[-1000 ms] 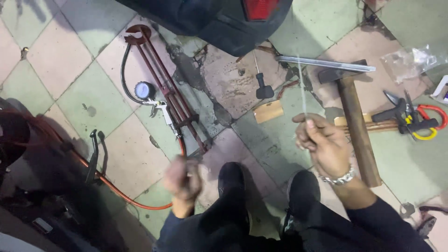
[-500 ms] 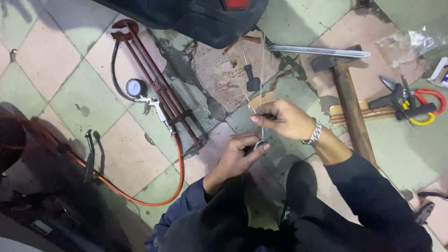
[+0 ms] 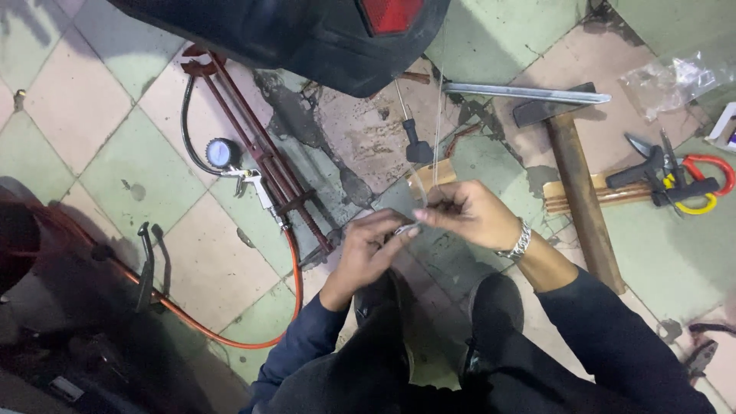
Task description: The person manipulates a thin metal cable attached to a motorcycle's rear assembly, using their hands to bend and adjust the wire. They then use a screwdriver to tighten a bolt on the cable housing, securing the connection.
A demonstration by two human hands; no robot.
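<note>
Fingertips of left hand [image 3: 366,253] and right hand [image 3: 468,215] pinch thin, shiny steel wire [image 3: 437,115]; wire runs straight up, taut.

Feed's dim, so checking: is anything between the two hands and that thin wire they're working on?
Nothing visible. The right hand pinches the thin wire directly, and the left hand meets it at the fingertips, on a small part too blurred to identify.

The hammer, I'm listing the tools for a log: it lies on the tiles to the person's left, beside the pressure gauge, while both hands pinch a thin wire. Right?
Not quite. The head view shows the hammer on the person's right, near the cutters; the pressure gauge lies on the left. Both the left hand and the right hand do pinch the thin wire.
</note>
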